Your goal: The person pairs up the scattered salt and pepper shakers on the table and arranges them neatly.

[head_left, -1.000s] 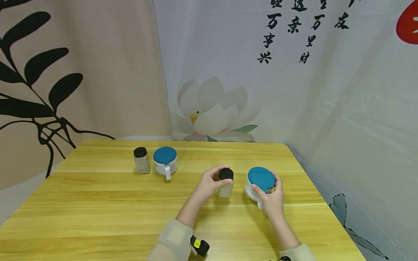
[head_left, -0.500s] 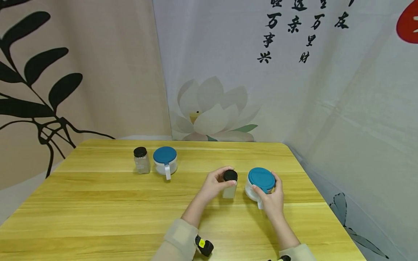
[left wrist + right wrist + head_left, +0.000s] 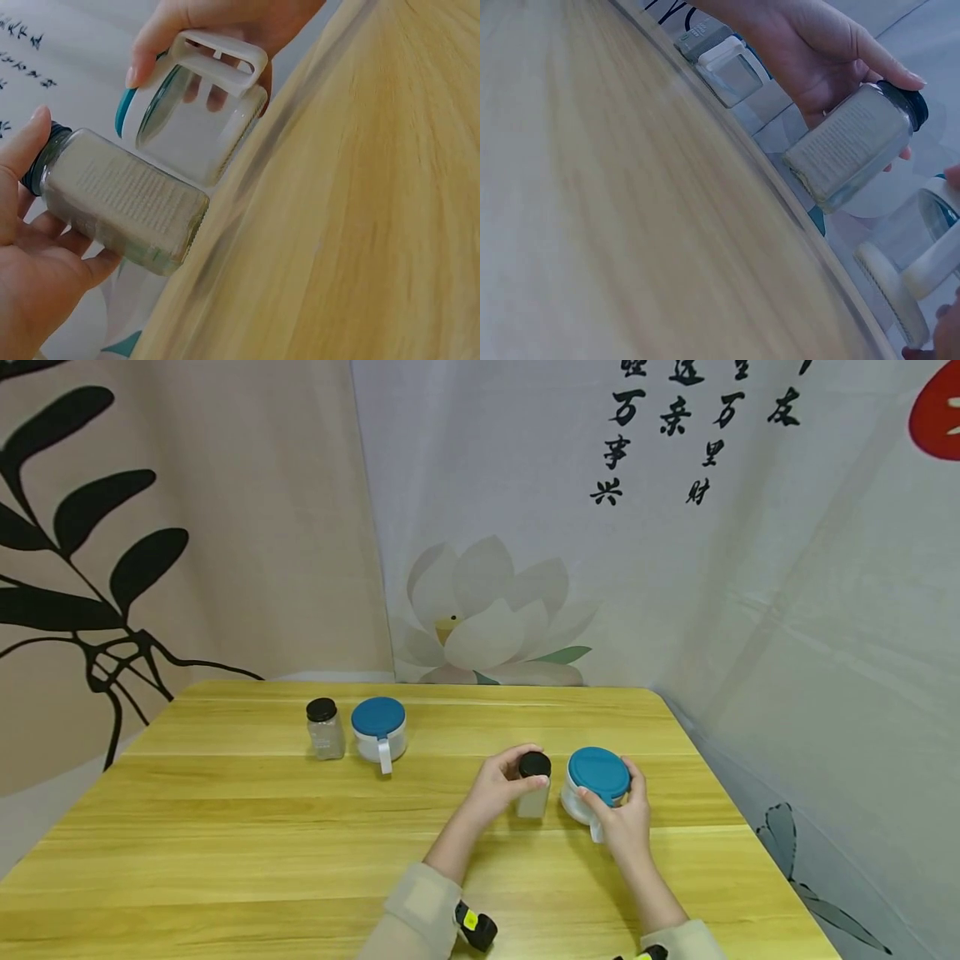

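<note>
My left hand (image 3: pixel 497 787) grips a square glass jar (image 3: pixel 124 199) near its black lid, thumb on the near side and fingers behind. Printed text covers one face of this jar, and pale contents show inside. Just to its right, my right hand (image 3: pixel 628 814) holds a clear glass seasoning pot (image 3: pixel 202 124) with a blue lid (image 3: pixel 598 772) and a white handle. Its thumb lies at the front rim while the fingers wrap the far side. Jar and pot are upright, side by side with a narrow gap.
At the back left of the wooden table (image 3: pixel 225 843) stand another black-lidded glass jar (image 3: pixel 326 737) and a second blue-lidded pot (image 3: pixel 379 731), close together. A printed cloth (image 3: pixel 517 510) hangs behind the table's back edge.
My left hand has shifted right with the jar, bringing it closer to the seasoning pot. The right hand and its pot have stayed almost in place.
</note>
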The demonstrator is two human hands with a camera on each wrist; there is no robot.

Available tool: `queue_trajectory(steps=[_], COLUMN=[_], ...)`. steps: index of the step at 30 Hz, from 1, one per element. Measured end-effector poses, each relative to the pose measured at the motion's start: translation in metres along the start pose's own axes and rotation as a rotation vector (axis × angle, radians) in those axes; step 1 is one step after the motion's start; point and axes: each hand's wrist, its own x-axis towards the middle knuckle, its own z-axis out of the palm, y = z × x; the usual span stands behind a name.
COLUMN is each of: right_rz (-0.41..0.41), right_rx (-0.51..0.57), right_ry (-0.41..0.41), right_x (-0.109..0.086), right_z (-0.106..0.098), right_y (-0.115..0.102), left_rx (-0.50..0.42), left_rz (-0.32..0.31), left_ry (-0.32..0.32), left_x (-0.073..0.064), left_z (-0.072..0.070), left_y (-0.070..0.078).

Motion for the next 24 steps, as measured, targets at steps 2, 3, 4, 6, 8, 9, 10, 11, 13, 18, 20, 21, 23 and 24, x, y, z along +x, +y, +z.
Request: queue_trajectory(steps=[2,3,4,6,8,9,10,11,13,18,20,21,23,24], right_rz=[0.000,0.001,0.001,0.003,0.002,0.001,0.000,-0.003,-0.010,-0.015,-0.013,-0.012,-0.008,-0.005], right_rx=[0.001,0.001,-0.002,-0.006,-0.009,-0.010,-0.010,-0.009,-0.009,-0.009,-0.009,-0.010,-0.010,-0.011], right_ry=[-0.005,-0.007,-0.007,-0.005,-0.002,-0.001,0.001,0.002,0.003,0.003,0.004,0.004,0.002,0.002], right_x=[0.000,0.000,0.000,0.001,0.001,0.001,0.001,0.000,0.000,0.001,0.001,0.001,0.001,0.001], right_z=[0.000,0.000,0.000,0.001,0.001,0.001,0.001,0.002,0.002,0.002,0.002,0.002,0.002,0.002], right_y=[0.001,0.001,0.001,0.002,0.002,0.003,0.003,0.003,0.003,0.005,0.006,0.006,0.007,0.007], left_rx=[0.002,0.002,0.002,0.003,-0.002,-0.004,-0.005,-0.006,-0.004,0.004,0.007,0.008,0.007,0.007], left_rz=[0.012,0.016,0.017,0.022,0.017,0.013,0.012,0.014,0.013,0.003,0.009,0.008,0.008,0.007], left_ry=[-0.003,-0.005,-0.008,-0.012,-0.018,-0.021,-0.023,-0.025,-0.029,-0.031,-0.027,-0.023,-0.011,-0.006], left_x=[-0.003,-0.004,-0.005,-0.008,-0.009,-0.010,-0.010,-0.010,-0.010,-0.010,-0.010,-0.009,-0.005,-0.004], left_z=[0.001,0.002,0.002,0.003,0.004,0.004,0.005,0.005,0.005,0.005,0.005,0.006,0.006,0.006], left_y=[0.007,0.011,0.014,0.020,0.023,0.023,0.023,0.022,0.022,0.020,0.019,0.015,0.006,0.001])
